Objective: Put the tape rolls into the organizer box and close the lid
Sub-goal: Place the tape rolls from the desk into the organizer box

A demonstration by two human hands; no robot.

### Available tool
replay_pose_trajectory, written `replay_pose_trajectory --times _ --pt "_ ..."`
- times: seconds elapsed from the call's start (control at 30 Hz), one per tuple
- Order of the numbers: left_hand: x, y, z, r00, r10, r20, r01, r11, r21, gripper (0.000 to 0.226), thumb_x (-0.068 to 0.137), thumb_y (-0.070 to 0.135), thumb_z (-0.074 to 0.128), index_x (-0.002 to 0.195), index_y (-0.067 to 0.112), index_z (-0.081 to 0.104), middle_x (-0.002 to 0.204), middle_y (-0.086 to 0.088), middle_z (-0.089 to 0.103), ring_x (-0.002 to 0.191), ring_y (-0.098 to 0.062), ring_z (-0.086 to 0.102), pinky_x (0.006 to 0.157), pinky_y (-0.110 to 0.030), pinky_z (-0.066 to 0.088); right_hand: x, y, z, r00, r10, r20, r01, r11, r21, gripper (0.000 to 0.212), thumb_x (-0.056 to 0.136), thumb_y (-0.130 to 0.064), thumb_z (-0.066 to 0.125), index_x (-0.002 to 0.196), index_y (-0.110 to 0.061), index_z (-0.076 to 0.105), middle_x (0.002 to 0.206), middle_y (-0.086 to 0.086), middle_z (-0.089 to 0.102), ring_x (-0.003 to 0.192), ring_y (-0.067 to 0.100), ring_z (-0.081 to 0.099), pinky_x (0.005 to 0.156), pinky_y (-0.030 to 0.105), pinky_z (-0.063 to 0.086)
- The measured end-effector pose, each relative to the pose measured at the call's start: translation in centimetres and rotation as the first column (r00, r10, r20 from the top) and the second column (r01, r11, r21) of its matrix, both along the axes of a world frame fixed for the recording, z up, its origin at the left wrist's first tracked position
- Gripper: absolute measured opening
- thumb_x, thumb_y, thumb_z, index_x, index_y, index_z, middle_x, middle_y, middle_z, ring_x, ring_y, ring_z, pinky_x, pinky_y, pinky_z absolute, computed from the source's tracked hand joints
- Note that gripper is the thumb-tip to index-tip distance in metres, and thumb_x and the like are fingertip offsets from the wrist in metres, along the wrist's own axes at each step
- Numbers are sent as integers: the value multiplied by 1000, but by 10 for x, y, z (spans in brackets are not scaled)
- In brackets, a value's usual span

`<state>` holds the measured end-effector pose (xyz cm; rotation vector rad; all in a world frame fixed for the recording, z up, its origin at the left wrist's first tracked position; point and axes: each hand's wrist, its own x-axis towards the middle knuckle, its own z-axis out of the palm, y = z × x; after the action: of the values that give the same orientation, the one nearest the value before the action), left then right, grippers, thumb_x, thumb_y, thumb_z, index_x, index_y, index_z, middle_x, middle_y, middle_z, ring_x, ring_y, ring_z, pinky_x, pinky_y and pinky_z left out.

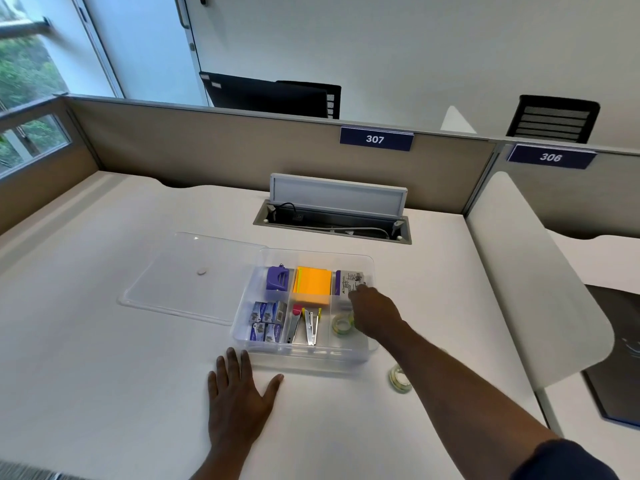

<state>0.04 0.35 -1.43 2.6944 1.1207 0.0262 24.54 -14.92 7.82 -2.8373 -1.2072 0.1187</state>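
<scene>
The clear organizer box stands open on the white desk, its clear lid lying flat to its left. One tape roll lies in the box's front right compartment. My right hand reaches into that compartment, fingers curled down beside the roll; whether it grips the roll I cannot tell. A second tape roll lies on the desk just outside the box's front right corner, under my forearm. My left hand rests flat on the desk with fingers spread, at the box's front left corner.
Other compartments hold a purple punch, orange sticky notes, staple boxes, staplers and a labelled packet. An open cable tray sits behind the box. A white divider bounds the desk on the right.
</scene>
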Motion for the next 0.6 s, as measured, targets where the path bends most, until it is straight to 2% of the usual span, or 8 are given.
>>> replay_pose_trajectory --times 0.1,0.17,0.23,0.3,0.4,0.6 --pt "0 0 0 1000 -1 3 1 1000 2 100 76 80 10 148 11 21 157 -16 21 145 -33 18 118 -48 17 4 -11 8 972 -222 72 193 939 284 25 82 -7 55 106 -4 58 103 16 59 91 33 60 66 39 54" --pt "1 0 1 1000 3 -10 -3 1000 8 103 74 81 5 148 10 22 157 -16 22 145 -33 19 118 -48 17 6 -26 9 926 -374 53 329 868 371 22 76 0 53 98 -2 59 96 18 59 85 37 59 60 38 51" --pt "1 0 2 1000 6 -7 -6 1000 7 104 74 81 4 147 10 24 156 -16 24 144 -34 20 118 -48 18 10 -45 6 888 -460 -31 449 848 282 23 75 1 49 97 -1 56 99 19 58 89 37 60 67 39 51" --pt "1 0 1 1000 4 -3 -4 1000 2 103 74 81 6 147 10 25 156 -17 25 144 -34 21 117 -49 18 14 -63 1 858 -490 -157 507 855 104 23 78 -7 49 101 -3 56 107 17 60 99 36 61 79 37 51" --pt "1 0 1 1000 3 -5 -3 1000 -5 102 75 80 9 146 9 27 155 -17 27 143 -35 22 117 -49 20 14 -79 -2 853 -428 -300 404 904 -141 32 82 -24 55 107 -4 57 118 17 62 108 34 60 87 36 51" --pt "0 0 2 1000 0 2 0 1000 -8 103 75 81 9 146 9 27 155 -18 26 143 -35 22 117 -50 19 -2 -84 -6 847 -389 -361 258 896 -361 57 70 -46 72 112 -10 58 120 10 63 109 26 61 76 29 45"
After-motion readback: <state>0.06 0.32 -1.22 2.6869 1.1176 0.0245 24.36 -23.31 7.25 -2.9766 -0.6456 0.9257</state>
